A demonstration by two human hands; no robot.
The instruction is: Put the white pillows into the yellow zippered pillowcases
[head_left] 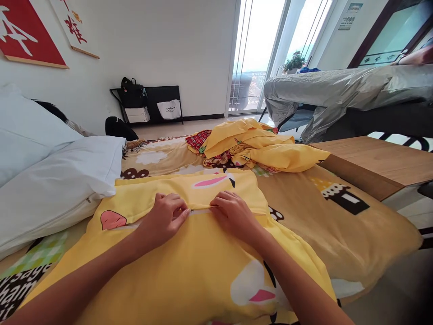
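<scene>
the fingers [183,218] of the left hand [164,220] are bent, thumb and forefinger pinching the yellow cover [176,275] along its zipper seam [202,211]. just across from them, the fingers of the right hand [233,214] grip the same seam, knuckles up and fingertips curled down into the cloth. a short stretch of the zipper shows between the two sets of fingers. both wrists are low, the backs of the hands facing up, and the forearms spread apart toward the near corners, angling in to meet at the seam.

the cover lies under the fingers and spreads around them, a pink rabbit-ear print just beyond the fingers and a white-and-pink print nearer than the right ones. left of the left fingers is a white pillow [77,167], its corner near the cover's edge. farther ahead of the right fingers sits a crumpled yellow cloth [260,144], with red checked fabric at its left. a brown patterned bed [304,203] runs beneath all of this. well to the right of the fingers is a wooden table [375,158]; far beyond them, a dark rack [162,95] and a glass door [257,58].
</scene>
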